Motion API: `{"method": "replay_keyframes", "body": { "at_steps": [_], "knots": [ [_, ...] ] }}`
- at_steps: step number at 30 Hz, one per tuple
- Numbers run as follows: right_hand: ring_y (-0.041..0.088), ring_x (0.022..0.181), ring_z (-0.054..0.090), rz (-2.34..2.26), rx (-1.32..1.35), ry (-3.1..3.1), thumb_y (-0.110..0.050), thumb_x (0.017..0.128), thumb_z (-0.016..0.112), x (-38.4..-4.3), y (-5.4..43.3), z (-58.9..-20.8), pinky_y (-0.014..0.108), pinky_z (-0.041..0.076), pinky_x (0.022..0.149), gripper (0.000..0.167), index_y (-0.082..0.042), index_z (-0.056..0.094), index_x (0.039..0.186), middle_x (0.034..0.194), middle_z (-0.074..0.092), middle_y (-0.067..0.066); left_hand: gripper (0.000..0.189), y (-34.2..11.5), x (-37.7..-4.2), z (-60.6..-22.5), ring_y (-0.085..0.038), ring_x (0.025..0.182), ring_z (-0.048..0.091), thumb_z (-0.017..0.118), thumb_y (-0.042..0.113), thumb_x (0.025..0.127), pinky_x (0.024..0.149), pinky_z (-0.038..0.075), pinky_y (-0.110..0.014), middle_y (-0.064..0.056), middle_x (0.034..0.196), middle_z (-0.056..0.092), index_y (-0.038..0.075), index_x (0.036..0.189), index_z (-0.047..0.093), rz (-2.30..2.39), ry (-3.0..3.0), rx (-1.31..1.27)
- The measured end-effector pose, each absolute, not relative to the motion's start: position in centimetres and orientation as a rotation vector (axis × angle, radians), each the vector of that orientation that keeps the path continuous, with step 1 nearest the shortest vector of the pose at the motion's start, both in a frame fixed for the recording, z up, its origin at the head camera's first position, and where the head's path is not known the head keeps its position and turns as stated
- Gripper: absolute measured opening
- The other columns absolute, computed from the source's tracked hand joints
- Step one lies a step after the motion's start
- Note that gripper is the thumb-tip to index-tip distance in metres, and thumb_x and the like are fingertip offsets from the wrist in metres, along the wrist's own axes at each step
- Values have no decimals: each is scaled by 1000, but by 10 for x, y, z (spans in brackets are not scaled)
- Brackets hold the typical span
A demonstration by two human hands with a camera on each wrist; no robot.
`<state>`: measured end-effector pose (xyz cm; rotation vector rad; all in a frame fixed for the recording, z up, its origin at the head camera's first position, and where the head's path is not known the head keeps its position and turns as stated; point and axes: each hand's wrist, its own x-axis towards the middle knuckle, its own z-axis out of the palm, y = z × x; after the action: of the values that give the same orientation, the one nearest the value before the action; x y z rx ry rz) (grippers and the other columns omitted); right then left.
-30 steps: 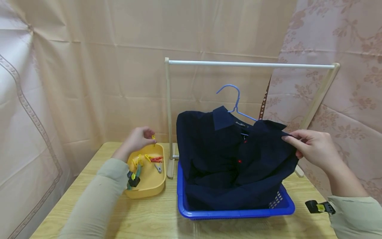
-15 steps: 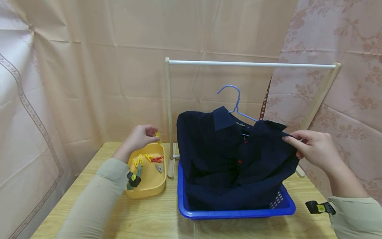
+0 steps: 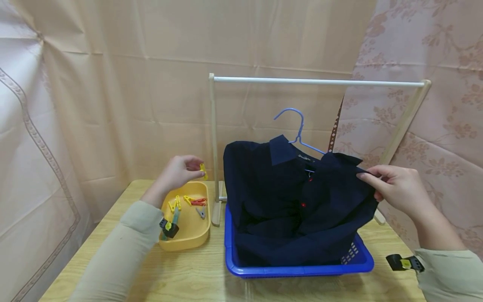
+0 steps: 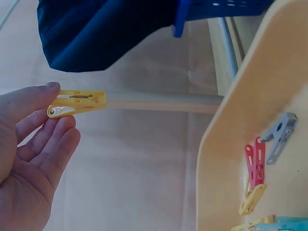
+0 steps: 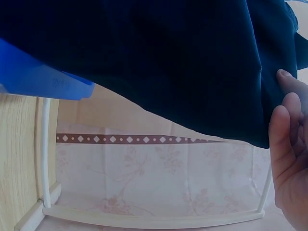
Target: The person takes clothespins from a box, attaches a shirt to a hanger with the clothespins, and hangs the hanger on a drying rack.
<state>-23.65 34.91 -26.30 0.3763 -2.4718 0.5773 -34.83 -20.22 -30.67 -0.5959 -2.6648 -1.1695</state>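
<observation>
A yellow clothespin (image 4: pixel 79 102) is pinched between the thumb and fingers of my left hand (image 3: pixel 180 173), just above the back of the yellow tray (image 3: pixel 190 242). With thumb and fingers, my right hand (image 3: pixel 401 186) grips the shoulder of a dark navy shirt (image 3: pixel 271 193). The shirt sits bunched in a blue basket (image 3: pixel 302 270), its collar up and red buttons showing at the front. From the collar rises the hook of a blue hanger (image 3: pixel 300 126); most of the hanger is hidden inside the shirt.
Behind the basket stands a rack with a white rail (image 3: pixel 317 80) and wooden posts (image 3: pixel 213 138). In the tray lie several clothespins, among them a red one (image 3: pixel 198 202) and a grey one (image 3: pixel 201 212). Curtains hang behind the wooden table (image 3: pixel 151 279).
My left hand has risen slightly and shifted right, carrying the yellow clothespin up from the tray's back edge. My right hand and the shirt have stayed in place.
</observation>
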Motion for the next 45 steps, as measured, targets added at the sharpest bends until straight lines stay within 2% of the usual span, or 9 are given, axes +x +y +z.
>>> {"method": "replay_keyframes", "body": {
  "at_steps": [9, 17, 34, 45],
  "knots": [
    [11, 46, 55, 585, 378, -2471, -23, 96, 74, -236, 349, -263, 24, 38, 43, 14, -11, 74, 87, 52, 55, -8, 36, -194, -340, -297, -32, 103, 69, 79, 15, 90, 90, 56, -46, -12, 110, 71, 4, 123, 68, -1191, -2622, -656],
    [11, 46, 54, 602, 386, -2466, -21, 96, 74, -236, 349, -264, 23, 39, 43, 14, -11, 74, 86, 51, 56, -8, 36, -188, -334, -294, -26, 98, 69, 79, 12, 90, 87, 57, -43, -10, 107, 72, 1, 122, 68, -1212, -2592, -697],
    [11, 46, 54, 597, 394, -2468, -21, 96, 74, -234, 349, -264, 23, 39, 44, 13, -11, 74, 86, 51, 55, -9, 37, -175, -322, -285, -31, 103, 69, 79, 4, 88, 89, 57, -42, -16, 110, 71, -6, 121, 66, -1292, -2468, -842],
    [12, 47, 54, 588, 381, -2497, -23, 96, 73, -233, 350, -261, 24, 40, 44, 15, -11, 74, 88, 53, 56, -7, 33, -166, -318, -276, -30, 103, 70, 80, 2, 88, 89, 57, -41, -14, 110, 71, -3, 118, 67, -1259, -2406, -885]
  ]
}}
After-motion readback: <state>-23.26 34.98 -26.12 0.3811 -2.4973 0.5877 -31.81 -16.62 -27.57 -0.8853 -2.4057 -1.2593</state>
